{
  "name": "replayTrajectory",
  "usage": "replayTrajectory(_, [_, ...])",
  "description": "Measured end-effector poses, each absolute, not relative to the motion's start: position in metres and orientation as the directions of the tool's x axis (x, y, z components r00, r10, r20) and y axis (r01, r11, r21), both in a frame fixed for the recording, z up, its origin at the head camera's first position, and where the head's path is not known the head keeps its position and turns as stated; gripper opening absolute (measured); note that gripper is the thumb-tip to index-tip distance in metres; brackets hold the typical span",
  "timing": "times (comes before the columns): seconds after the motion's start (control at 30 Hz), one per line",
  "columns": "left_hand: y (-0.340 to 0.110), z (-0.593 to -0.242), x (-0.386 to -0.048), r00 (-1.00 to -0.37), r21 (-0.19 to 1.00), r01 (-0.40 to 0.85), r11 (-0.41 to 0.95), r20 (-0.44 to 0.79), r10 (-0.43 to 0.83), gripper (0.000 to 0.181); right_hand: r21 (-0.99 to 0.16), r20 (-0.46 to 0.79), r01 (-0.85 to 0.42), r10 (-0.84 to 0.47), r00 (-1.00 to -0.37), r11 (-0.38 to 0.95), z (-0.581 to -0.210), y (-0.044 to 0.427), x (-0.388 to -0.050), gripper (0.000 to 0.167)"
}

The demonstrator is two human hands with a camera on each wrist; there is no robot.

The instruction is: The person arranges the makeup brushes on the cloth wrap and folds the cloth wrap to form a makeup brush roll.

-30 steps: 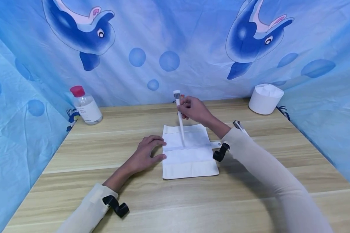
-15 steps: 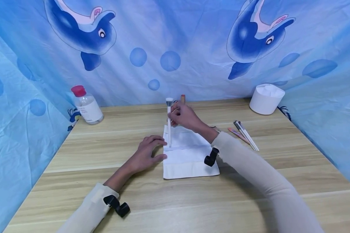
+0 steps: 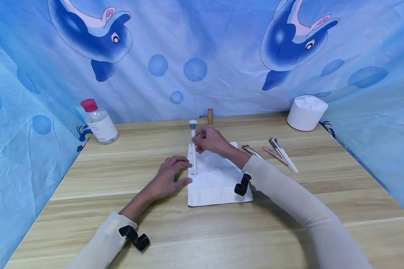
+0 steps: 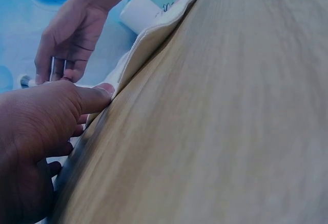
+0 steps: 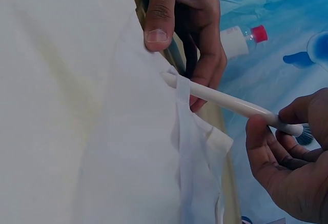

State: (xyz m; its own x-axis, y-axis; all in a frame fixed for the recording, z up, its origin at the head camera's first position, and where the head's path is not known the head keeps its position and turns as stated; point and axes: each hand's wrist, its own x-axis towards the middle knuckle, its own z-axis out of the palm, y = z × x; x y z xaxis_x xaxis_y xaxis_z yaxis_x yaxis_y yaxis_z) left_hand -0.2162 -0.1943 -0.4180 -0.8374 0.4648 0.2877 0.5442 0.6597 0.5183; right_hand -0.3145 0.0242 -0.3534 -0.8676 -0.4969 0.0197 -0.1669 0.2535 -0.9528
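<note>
A white cloth brush roll (image 3: 219, 196) lies unfolded on the table. My right hand (image 3: 210, 140) pinches a white-handled makeup brush (image 3: 193, 160) between thumb and fingers, bristles up. In the right wrist view, the brush handle (image 5: 230, 102) passes under a narrow white strap (image 5: 183, 106) near the roll's left edge, and its tip shows on the other side. Thumb and fingertips of my left hand (image 3: 170, 175) rest spread apart along that same edge. The left wrist view shows the left thumb (image 4: 97, 98) touching the cloth's border.
Several brushes (image 3: 284, 155) lie right of the roll, with another brush (image 3: 252, 151) partly behind the right forearm. A brown tube (image 3: 210, 116) stands at the back. A red-capped bottle (image 3: 102, 127) is back left, a white roll-shaped object (image 3: 306, 114) back right.
My right hand has carried the brush left across the roll, then lowered it, and the handle now sits under the strap. The left hand has stayed in place.
</note>
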Motion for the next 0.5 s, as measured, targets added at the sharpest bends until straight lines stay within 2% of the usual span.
replayTrajectory(0.2, [-0.195, -0.419, -0.216, -0.838, 0.52, 0.543, 0.659, 0.285, 0.465, 0.048, -0.96, -0.026, -0.112, -0.484, -0.875, 0.255, -0.361, 0.025, -0.313, 0.025])
replayTrajectory(0.4, [-0.196, -0.42, -0.217, -0.833, 0.51, 0.551, 0.66, 0.298, 0.465, 0.047, -0.96, -0.056, -0.091, -0.501, -0.864, 0.265, -0.368, 0.025, -0.313, 0.039])
replayTrajectory(0.5, [-0.195, -0.42, -0.217, -0.834, 0.506, 0.551, 0.663, 0.299, 0.464, 0.046, -0.961, -0.073, -0.078, -0.516, -0.854, 0.264, -0.37, 0.025, -0.314, 0.041])
